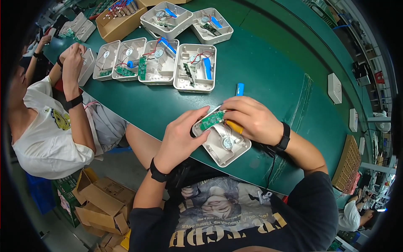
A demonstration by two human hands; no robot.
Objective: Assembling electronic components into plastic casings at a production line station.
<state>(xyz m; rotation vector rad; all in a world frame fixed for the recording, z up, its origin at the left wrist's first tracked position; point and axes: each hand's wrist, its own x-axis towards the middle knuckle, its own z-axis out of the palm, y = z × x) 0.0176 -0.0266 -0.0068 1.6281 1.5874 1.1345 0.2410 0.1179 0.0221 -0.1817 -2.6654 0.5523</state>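
Observation:
My left hand [181, 131] grips a green circuit board [212, 120] between thumb and fingers, over one end of a white plastic housing [231, 158]. A round silver speaker-like disc [228, 143] sits inside that housing. My right hand [257, 122] is closed, its fingertips at the board's right end, where a bit of red wire shows. Tucked under those fingers is a yellow tool handle [234, 126]; the rest of it is hidden, so its kind cannot be told. Just beyond my right hand a blue cylindrical battery [239, 89] lies on the green table [268, 63].
Several white housings [195, 86] with boards, wires and blue batteries stand beyond my hands. A cardboard box [113, 31] of batteries is at the far left. A co-worker [54, 126] sits at left, near cardboard boxes [105, 201]. A black cable [271, 168] hangs near my right wrist.

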